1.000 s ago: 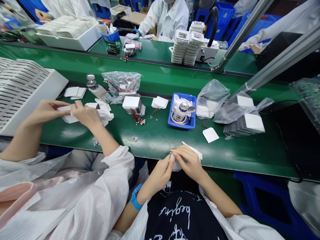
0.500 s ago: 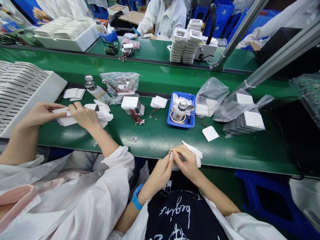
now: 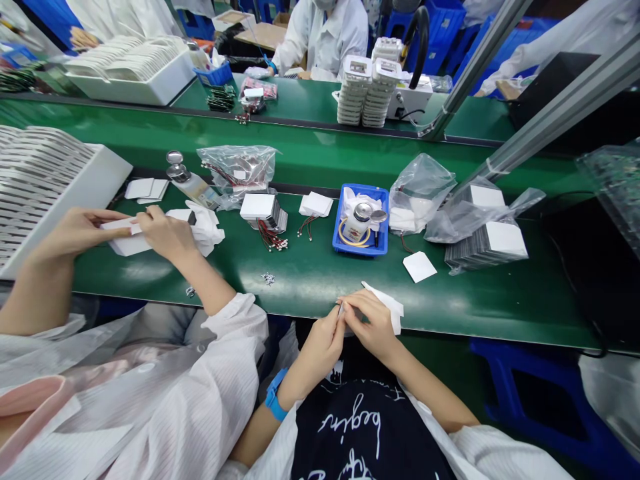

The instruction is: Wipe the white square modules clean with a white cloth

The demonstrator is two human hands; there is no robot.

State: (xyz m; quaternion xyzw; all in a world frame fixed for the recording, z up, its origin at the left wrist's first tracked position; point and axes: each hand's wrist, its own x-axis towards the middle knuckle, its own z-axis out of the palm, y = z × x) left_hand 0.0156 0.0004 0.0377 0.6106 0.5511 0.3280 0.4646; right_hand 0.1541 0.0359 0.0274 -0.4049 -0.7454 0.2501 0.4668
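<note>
At the near edge of the green bench [image 3: 480, 300], my left hand [image 3: 324, 337] is closed, pinching a thin flat piece [image 3: 341, 311] seen nearly edge-on. My right hand [image 3: 371, 323] meets it there, its thumb and fingertips closed on the same piece. Most of the piece is hidden by the fingers, so its kind is unclear. A white cloth [image 3: 393, 305] sticks out beside and beneath my right hand. Beyond my hands stands a blue tray [image 3: 361, 251] with a pump bottle [image 3: 356, 227] and a yellow band. A white square panel [image 3: 419, 267] lies to the right.
To my left, a co-worker's hands [image 3: 167, 233] handle a white part. Stacked white panels [image 3: 260, 205] with red wires, small screws [image 3: 269, 278] and a bagged panel stack [image 3: 493, 245] lie on the bench. A metal post [image 3: 540, 120] slants up at the right.
My fingers shift only very slightly around the thin piece. The view has moved a little; otherwise the bench looks the same.
</note>
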